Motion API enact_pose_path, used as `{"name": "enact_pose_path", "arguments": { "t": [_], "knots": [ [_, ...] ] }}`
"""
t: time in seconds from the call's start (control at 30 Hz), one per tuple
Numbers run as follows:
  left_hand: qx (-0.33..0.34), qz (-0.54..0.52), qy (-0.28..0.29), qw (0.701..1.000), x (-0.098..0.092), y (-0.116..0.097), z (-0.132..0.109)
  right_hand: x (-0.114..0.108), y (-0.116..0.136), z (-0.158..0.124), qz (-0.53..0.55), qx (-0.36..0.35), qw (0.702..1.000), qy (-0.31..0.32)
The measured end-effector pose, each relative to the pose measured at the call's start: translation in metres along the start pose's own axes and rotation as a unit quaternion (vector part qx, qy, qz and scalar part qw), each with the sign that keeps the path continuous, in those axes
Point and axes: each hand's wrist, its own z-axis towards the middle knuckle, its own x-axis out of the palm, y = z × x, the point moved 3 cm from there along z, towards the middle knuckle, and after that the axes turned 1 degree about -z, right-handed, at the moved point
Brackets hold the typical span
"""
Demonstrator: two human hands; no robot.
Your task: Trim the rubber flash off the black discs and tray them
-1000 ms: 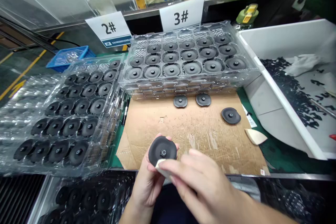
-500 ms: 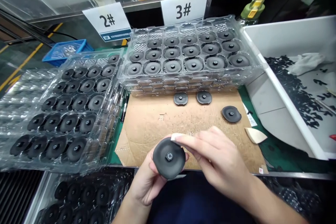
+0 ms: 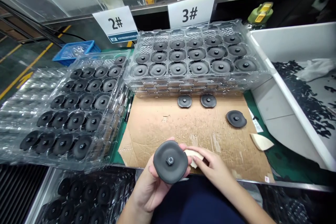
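My left hand point(image 3: 153, 182) is shut around a dark grey rubber disc point(image 3: 170, 162) with a hexagonal centre boss, its face turned up towards me. My right hand point(image 3: 211, 164) pinches a cream wedge-shaped pad point(image 3: 193, 156), which sits right next to the disc's right edge. Both hands are above the near edge of a sheet of brown cardboard point(image 3: 194, 136). Three similar discs point(image 3: 184, 101) lie further back on the cardboard. Another cream wedge point(image 3: 261, 142) lies at its right edge.
Clear blister trays of dark discs stand behind and left of the cardboard: one stack point(image 3: 183, 82), another tray point(image 3: 54, 162), and a lower tray point(image 3: 84, 196). On the right is a white bin point(image 3: 291, 87) holding black scraps. Signs 2# point(image 3: 114, 23) and 3# point(image 3: 191, 11) stand behind.
My right hand has drawn back from the disc's top edge, moving down and right with the pad. The disc stays in my left hand, its face turned more towards me.
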Motion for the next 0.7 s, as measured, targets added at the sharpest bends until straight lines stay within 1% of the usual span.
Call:
{"name": "enact_pose_path", "arguments": {
  "t": [0.13, 0.23, 0.33, 0.43, 0.5, 0.53, 0.57, 0.6, 0.63, 0.67, 0.7],
  "knots": [
    [-0.005, -0.005, 0.015, 1.000, 0.003, 0.001, 0.000, -0.001, 0.001, 0.005, -0.019, -0.018, 0.999, -0.030],
    [-0.008, -0.006, 0.021, 1.000, 0.002, 0.002, -0.002, 0.000, -0.003, 0.008, -0.030, -0.026, 0.998, -0.052],
    [-0.008, 0.001, 0.028, 1.000, 0.002, 0.002, -0.003, 0.000, -0.008, 0.008, -0.051, -0.017, 0.994, -0.093],
    [0.024, 0.058, 0.031, 0.998, 0.001, 0.000, -0.001, -0.002, -0.007, 0.003, -0.062, -0.023, 0.990, -0.121],
    [0.079, 0.154, 0.025, 0.985, 0.000, -0.003, 0.002, -0.005, -0.002, 0.000, -0.053, -0.040, 0.990, -0.122],
    [0.114, 0.232, 0.016, 0.966, 0.000, -0.005, 0.003, -0.007, 0.001, -0.002, -0.045, -0.046, 0.991, -0.119],
    [0.155, 0.328, 0.007, 0.932, 0.000, -0.007, 0.004, -0.008, 0.004, -0.004, -0.038, -0.048, 0.991, -0.117],
    [0.196, 0.429, 0.001, 0.882, 0.001, -0.008, 0.004, -0.010, 0.007, -0.006, -0.032, -0.049, 0.992, -0.116],
    [0.231, 0.519, 0.001, 0.823, 0.003, -0.008, 0.004, -0.011, 0.009, -0.008, -0.027, -0.049, 0.992, -0.118],
    [0.254, 0.589, 0.005, 0.767, 0.005, -0.008, 0.005, -0.012, 0.012, -0.010, -0.024, -0.049, 0.991, -0.121],
    [0.268, 0.635, 0.012, 0.725, 0.006, -0.006, 0.005, -0.013, 0.014, -0.012, -0.024, -0.052, 0.990, -0.128]
  ]
}}
